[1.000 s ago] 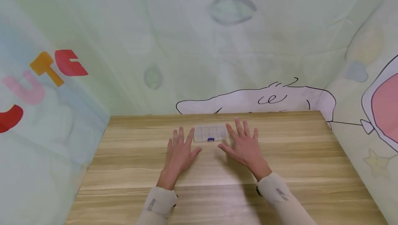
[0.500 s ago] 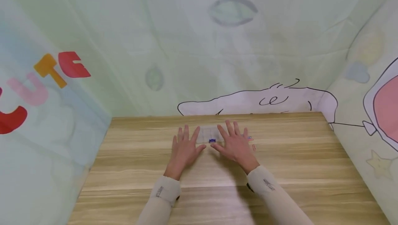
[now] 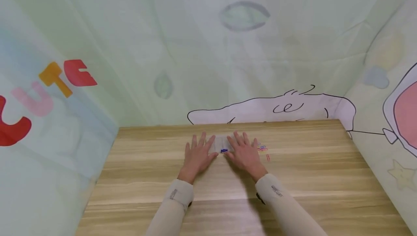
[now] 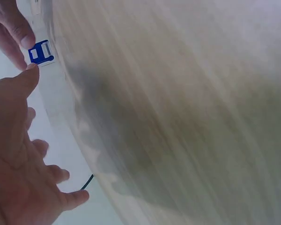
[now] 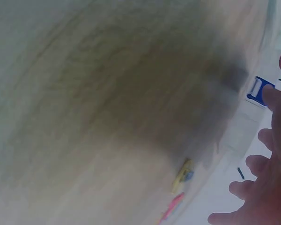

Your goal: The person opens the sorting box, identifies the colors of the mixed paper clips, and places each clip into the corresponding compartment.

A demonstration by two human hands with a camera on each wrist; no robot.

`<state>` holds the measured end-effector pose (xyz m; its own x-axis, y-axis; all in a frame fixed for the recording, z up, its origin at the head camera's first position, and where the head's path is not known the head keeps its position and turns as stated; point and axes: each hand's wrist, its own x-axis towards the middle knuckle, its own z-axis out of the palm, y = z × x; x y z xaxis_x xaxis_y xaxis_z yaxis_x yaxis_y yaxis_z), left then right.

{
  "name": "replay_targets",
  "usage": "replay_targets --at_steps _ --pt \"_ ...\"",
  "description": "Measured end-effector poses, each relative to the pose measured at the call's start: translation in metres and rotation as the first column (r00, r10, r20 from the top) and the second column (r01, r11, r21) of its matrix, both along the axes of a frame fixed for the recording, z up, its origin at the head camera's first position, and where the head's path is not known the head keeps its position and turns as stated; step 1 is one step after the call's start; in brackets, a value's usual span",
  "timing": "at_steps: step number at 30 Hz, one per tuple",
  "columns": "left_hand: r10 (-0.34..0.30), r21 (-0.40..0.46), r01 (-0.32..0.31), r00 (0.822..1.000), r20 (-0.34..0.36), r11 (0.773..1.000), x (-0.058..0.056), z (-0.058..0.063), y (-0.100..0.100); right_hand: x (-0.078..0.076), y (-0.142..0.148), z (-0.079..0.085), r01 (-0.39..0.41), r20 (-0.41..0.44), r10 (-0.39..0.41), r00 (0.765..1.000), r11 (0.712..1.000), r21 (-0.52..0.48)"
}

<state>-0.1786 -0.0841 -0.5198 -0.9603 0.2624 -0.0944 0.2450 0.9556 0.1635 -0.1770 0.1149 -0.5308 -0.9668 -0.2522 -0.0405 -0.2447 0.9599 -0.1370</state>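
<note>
A clear plastic compartment box lies near the back of the wooden table, its blue latch facing the person. My left hand overlaps the box's left end, fingers straight and spread. Over the right end, my right hand lies likewise, hiding that part of the box. Both thumbs point in toward the latch; in the left wrist view the left thumb tip is right at the latch. The right thumb overlaps the latch in the right wrist view. Neither hand's fingers are curled round anything.
Several coloured paper clips lie loose just right of the right hand; a yellow clip and a pink one show in the right wrist view. A printed cloth backdrop rises behind the table's back edge and along both sides.
Both hands have moved inward over the ends of the box, the right hand leftward and the left slightly rightward. The paper clips, hidden behind the right hand earlier, have come into view.
</note>
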Motion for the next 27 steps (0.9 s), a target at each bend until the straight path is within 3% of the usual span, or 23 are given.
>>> replay_targets --at_steps 6,15,22,27 --pt "-0.038 -0.009 0.038 0.999 0.019 0.999 -0.003 -0.0052 0.002 -0.0013 -0.0005 -0.0058 -0.011 0.008 0.011 1.0 1.0 0.015" --pt "-0.029 0.003 0.029 1.0 0.006 1.0 -0.0042 -0.01 0.0052 -0.0007 0.0013 -0.0067 0.008 -0.01 -0.008 1.0 0.999 -0.036" --pt "-0.017 0.015 0.017 1.0 -0.003 1.0 -0.0016 -0.0082 0.0055 -0.0014 -0.0025 -0.0089 -0.005 0.022 0.008 1.0 0.992 -0.128" --pt "-0.022 0.031 0.022 1.0 -0.005 0.999 -0.0002 -0.0049 0.0036 -0.0014 -0.0043 -0.0069 -0.043 -0.011 0.042 0.999 0.987 -0.156"
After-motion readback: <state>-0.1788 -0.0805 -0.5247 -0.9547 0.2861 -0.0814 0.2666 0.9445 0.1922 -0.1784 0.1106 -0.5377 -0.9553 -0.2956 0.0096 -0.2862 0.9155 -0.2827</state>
